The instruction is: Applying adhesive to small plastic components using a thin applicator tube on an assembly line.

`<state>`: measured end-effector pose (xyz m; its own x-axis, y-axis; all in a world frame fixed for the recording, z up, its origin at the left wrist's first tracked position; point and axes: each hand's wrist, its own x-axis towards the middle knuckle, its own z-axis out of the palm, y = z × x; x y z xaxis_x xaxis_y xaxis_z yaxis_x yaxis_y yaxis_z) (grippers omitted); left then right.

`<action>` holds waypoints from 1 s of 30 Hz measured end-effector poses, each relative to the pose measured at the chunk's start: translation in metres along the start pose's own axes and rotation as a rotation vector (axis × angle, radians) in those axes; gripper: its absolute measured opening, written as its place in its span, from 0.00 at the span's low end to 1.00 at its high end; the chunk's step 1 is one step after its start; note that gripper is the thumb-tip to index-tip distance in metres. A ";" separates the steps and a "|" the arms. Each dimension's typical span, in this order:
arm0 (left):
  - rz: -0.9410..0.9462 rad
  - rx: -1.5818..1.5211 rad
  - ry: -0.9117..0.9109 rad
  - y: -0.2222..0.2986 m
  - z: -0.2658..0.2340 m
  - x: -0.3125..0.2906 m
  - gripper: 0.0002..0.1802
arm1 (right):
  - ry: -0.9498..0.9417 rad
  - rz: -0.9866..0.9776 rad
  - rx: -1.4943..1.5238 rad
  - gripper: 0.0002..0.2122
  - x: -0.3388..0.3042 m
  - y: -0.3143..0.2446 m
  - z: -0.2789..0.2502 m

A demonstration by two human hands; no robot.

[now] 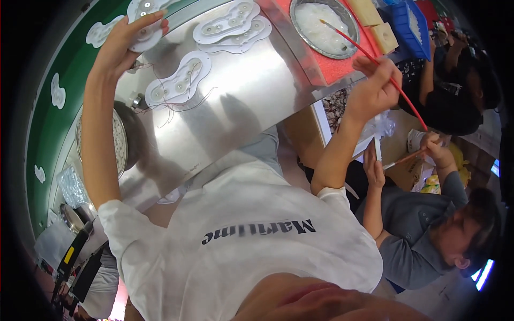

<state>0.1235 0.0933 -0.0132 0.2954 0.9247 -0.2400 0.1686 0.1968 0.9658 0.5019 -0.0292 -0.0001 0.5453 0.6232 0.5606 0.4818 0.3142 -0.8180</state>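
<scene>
At the upper left, my left hand (115, 45) is closed on a white plastic plate (145, 45), thumb across its top and fingertips at its edge. My right hand (375, 88) pinches a thin brush (409, 102) with a long red handle. The brush tip reaches into white paste (310, 21), which fills a round metal bowl (334, 55). Below and right of my left hand lies another white plate (179, 83) with round metal discs and thin red wires. Two or more similar plates (230, 29) are stacked farther back.
The bowl stands on a red mat (316, 72), beside yellowish blocks (383, 37) and a blue tray (417, 45). Left of the steel table (241, 80) runs a green belt (45, 128) carrying white pieces. A pot (131, 134) stands near my left forearm. A co-worker's hand (439, 150) holds another brush at right.
</scene>
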 end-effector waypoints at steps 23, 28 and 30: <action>-0.128 -1.038 -0.079 -0.013 0.141 -0.127 0.32 | -0.118 0.229 0.178 0.15 0.019 0.009 0.035; -0.168 -1.024 -0.050 -0.008 0.145 -0.125 0.32 | -0.069 0.361 0.226 0.15 0.021 0.021 0.031; -0.160 -1.042 -0.117 -0.008 0.147 -0.120 0.33 | -0.026 0.408 0.234 0.15 0.023 0.025 0.023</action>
<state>0.2253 -0.0668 -0.0065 0.4393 0.8372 -0.3259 -0.6595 0.5468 0.5158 0.5106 0.0098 -0.0103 0.6391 0.7462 0.1864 0.0627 0.1909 -0.9796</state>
